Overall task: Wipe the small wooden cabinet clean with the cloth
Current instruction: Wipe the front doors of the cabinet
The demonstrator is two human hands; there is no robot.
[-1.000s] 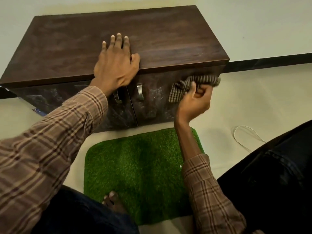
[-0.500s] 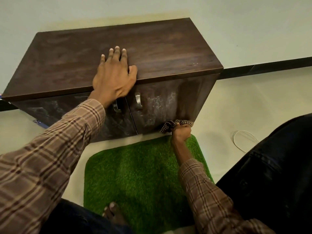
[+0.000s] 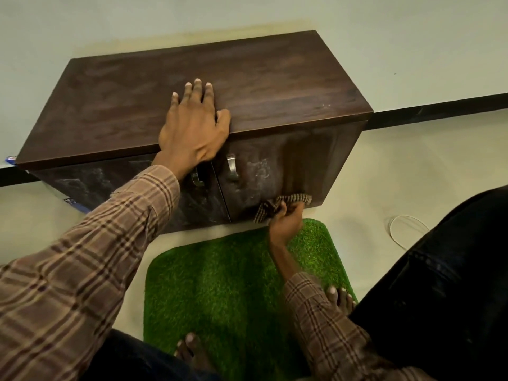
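Note:
The small dark wooden cabinet (image 3: 275, 86) stands on the floor against a pale wall, with two doors and metal handles (image 3: 232, 167). My left hand (image 3: 193, 127) lies flat, fingers spread, on the front edge of its top. My right hand (image 3: 286, 220) grips a checked brown cloth (image 3: 280, 203) and presses it against the bottom edge of the right door. That door shows pale dusty smears in its middle.
A green artificial-grass mat (image 3: 228, 284) lies on the floor before the cabinet, with my bare toes (image 3: 189, 345) on it. A white cable loop (image 3: 406, 229) lies on the floor to the right. A black skirting strip (image 3: 439, 111) runs along the wall.
My right hand carried the cloth from the top right corner of the right door down to its bottom edge. My left hand stayed pressed on the cabinet top.

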